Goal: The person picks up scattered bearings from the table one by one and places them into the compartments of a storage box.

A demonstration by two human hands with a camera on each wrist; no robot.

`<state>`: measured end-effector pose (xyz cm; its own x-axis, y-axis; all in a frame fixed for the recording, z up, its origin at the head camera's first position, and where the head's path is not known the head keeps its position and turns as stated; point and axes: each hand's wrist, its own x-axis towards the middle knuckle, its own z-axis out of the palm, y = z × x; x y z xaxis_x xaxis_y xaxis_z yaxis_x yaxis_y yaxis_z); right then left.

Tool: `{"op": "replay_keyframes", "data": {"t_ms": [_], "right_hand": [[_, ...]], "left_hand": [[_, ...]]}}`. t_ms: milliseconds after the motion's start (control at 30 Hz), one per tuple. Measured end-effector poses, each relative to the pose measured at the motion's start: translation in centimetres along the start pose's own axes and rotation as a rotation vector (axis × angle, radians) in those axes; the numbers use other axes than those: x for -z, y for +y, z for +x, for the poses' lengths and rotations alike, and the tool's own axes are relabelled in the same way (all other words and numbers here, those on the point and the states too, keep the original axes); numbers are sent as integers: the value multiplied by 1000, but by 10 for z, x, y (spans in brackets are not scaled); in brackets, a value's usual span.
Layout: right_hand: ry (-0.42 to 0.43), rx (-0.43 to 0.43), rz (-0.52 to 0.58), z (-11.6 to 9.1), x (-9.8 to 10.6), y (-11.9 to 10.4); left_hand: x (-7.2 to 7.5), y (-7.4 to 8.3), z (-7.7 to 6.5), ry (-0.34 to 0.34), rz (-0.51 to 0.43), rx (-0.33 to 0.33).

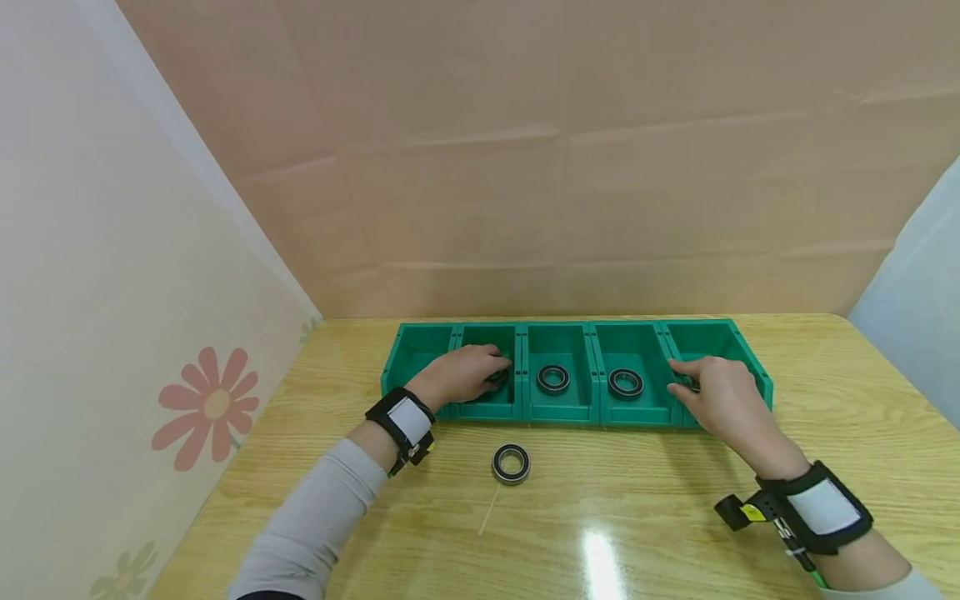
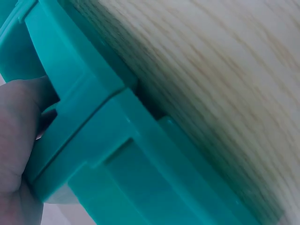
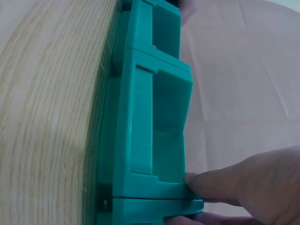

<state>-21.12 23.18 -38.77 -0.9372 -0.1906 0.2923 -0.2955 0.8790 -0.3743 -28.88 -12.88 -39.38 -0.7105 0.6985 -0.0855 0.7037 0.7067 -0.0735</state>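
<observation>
A green bin row point(image 1: 561, 414) has several compartments side by side. My left hand point(image 1: 467, 372) reaches into the second compartment from the left, fingers curled round a dark bearing point(image 1: 497, 379) that they partly cover. At the rightmost compartment, my right hand point(image 1: 723, 392) has thumb and forefinger about a bearing point(image 1: 692, 384), mostly hidden beneath the hand. The right wrist view shows the thumb point(image 3: 206, 183) right at a divider. One bearing point(image 1: 553, 379) lies in the middle compartment and another bearing point(image 1: 626, 383) in the compartment to its right.
A loose bearing point(image 1: 512, 464) lies on the wooden table point(image 1: 600, 492) in front of the bins. Behind the table rises a brown paper-like backdrop point(image 1: 555, 167). A white panel with flower prints point(image 1: 213, 404) stands at the left, and a pale panel point(image 1: 915, 308) at the right.
</observation>
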Motion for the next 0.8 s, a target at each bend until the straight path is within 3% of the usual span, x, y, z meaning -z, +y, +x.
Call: {"op": "replay_keyframes", "data": {"t_ms": [800], "right_hand": [[1, 0, -1, -5, 2, -1]], "left_hand": [[-10, 8, 6, -51, 50, 33]]}}
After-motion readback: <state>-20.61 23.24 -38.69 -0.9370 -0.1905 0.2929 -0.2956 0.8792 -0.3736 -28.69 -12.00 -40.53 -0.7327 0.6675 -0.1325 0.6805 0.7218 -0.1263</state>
